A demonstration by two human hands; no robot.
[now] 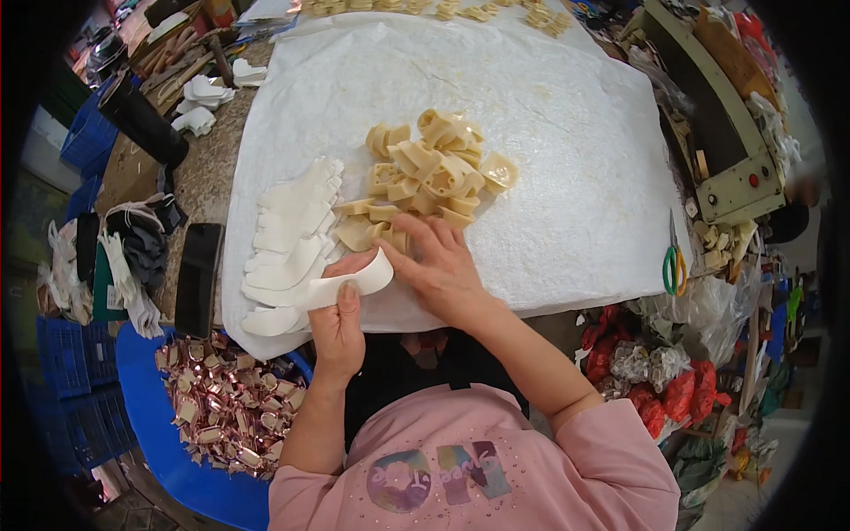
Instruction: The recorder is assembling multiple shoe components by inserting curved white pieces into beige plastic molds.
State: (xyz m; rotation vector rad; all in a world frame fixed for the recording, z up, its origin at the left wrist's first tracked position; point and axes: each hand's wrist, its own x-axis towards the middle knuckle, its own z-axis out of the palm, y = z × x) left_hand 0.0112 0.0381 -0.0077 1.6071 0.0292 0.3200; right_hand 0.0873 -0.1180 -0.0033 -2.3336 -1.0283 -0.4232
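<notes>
Left hand (339, 323), seven o'clock on white sheet (575, 177): is pinching one curling white strip (374, 275). Right hand (443, 274), six o'clock: is bending half-spread fingers toward tan pieces (445, 177), its twelve o'clock; hold unclear. Step: seemingly is selecting one; next move apparently is calling for a pinch.

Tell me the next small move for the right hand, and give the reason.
Probably the right hand should pinch one piece from the near edge of the beige pile: it reaches to that edge, while the left hand holds a curved white strip. Whether the right grip has a piece yet is unclear.
</notes>
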